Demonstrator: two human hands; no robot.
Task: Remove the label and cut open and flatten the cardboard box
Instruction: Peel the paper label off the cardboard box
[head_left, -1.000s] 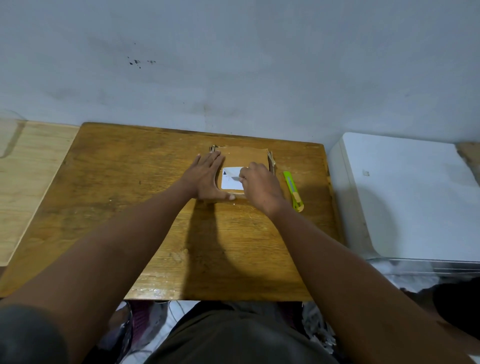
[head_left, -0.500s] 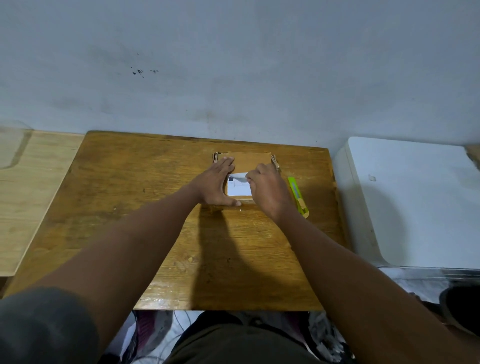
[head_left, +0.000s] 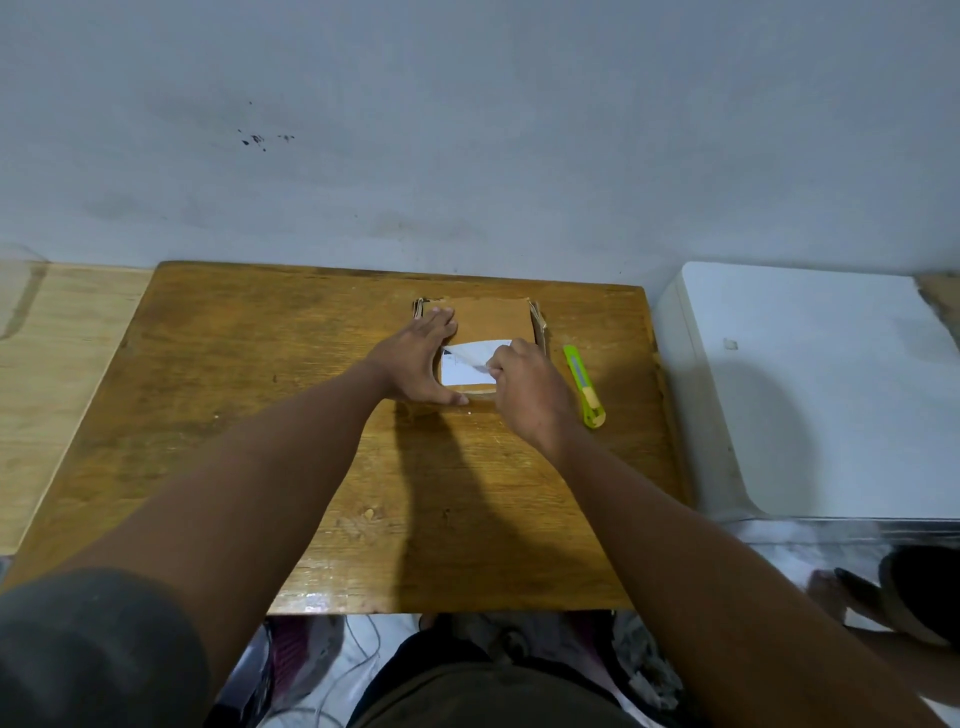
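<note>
A small brown cardboard box (head_left: 493, 319) lies flat near the back of the wooden table (head_left: 234, 389). A white label (head_left: 462, 364) sits on its top face, with its right side lifted and curling. My left hand (head_left: 415, 364) lies flat with straight fingers on the box's left side, pressing it down. My right hand (head_left: 524, 384) pinches the lifted edge of the label between thumb and fingers. A yellow-green utility knife (head_left: 584, 384) lies on the table just right of the box, touched by neither hand.
A white appliance (head_left: 821, 389) stands against the table's right edge. A lighter wooden surface (head_left: 57, 374) adjoins on the left. The grey wall (head_left: 467, 156) rises right behind the table. Clutter and cables lie on the floor below the front edge.
The label's right part has come further off the box, drawn leftward by my right hand. My left hand stays flat on the box.
</note>
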